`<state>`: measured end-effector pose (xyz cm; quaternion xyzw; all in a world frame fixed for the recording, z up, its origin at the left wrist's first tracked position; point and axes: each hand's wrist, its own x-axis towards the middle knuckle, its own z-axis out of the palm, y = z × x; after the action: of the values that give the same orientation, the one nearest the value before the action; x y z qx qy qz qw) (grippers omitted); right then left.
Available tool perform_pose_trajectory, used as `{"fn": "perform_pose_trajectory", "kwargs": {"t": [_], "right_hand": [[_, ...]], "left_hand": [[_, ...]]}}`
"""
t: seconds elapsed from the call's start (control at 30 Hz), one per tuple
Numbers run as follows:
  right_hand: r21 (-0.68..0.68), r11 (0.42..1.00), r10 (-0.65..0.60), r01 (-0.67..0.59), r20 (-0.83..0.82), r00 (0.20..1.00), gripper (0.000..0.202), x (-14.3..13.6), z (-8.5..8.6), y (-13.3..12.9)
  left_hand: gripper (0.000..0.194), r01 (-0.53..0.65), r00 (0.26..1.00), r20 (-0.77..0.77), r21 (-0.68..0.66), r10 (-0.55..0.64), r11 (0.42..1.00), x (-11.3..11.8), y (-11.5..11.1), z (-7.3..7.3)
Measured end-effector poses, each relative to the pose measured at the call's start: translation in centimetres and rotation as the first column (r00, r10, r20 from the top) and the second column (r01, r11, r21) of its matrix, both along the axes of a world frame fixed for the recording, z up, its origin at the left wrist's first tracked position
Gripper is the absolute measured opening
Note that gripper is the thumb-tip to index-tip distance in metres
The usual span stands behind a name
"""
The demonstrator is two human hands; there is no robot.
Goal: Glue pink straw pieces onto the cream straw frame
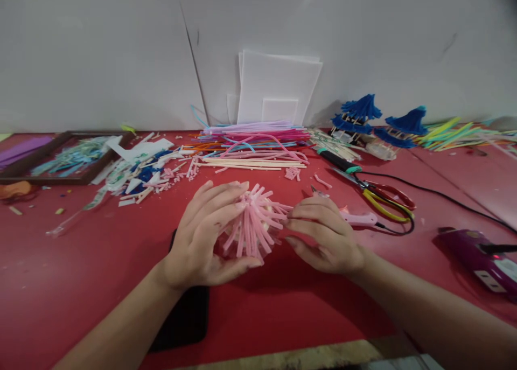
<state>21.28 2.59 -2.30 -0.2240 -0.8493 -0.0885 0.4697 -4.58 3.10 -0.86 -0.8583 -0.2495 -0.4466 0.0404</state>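
A roof-like fan of pink pipe-cleaner strips [252, 224] spreads out from a central peak, near the middle of the red table. My left hand [210, 232] curves around its left side, thumb below and fingers above, holding it. At its right edge my right hand [323, 232] has its fingers closed on the tip of one pink strip. Beneath the strips a pale, partly see-through base shows only in part.
Bundled pipe cleaners [258, 138] and white sheets [278, 90] are behind. Scraps [141, 170] and a brown frame [60, 182] lie left, a black phone [189, 316] near. On the right are pliers [388, 203], a pink glue gun [359, 219], blue roofs [407, 122] and a purple device [476, 257].
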Motion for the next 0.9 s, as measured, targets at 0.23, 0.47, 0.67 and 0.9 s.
{"fn": "perform_pose_trajectory", "kwargs": {"t": [0.23,0.47,0.67,0.9], "right_hand": [[-0.010,1.000,-0.002,0.002,-0.003,1.000,0.018,0.2,-0.1,0.1],[-0.053,0.998,-0.020,0.015,-0.091,0.996,0.025,0.2,1.1,0.3],[-0.306,0.915,-0.238,0.263,0.118,0.964,0.023,7.8,2.7,3.2],[-0.117,0.947,-0.248,0.300,0.329,0.911,0.036,13.8,-1.7,3.1]], "left_hand": [[0.090,0.092,0.994,0.063,-0.133,-0.084,0.987,-0.2,0.1,-0.5],[0.084,0.192,0.976,0.137,-0.176,-0.169,0.966,-0.5,0.3,-0.9],[0.088,0.160,0.982,0.127,-0.157,-0.141,0.975,-0.1,0.5,-1.1],[0.117,0.124,0.991,0.059,-0.111,-0.119,0.986,-0.4,1.2,-1.0]]}}
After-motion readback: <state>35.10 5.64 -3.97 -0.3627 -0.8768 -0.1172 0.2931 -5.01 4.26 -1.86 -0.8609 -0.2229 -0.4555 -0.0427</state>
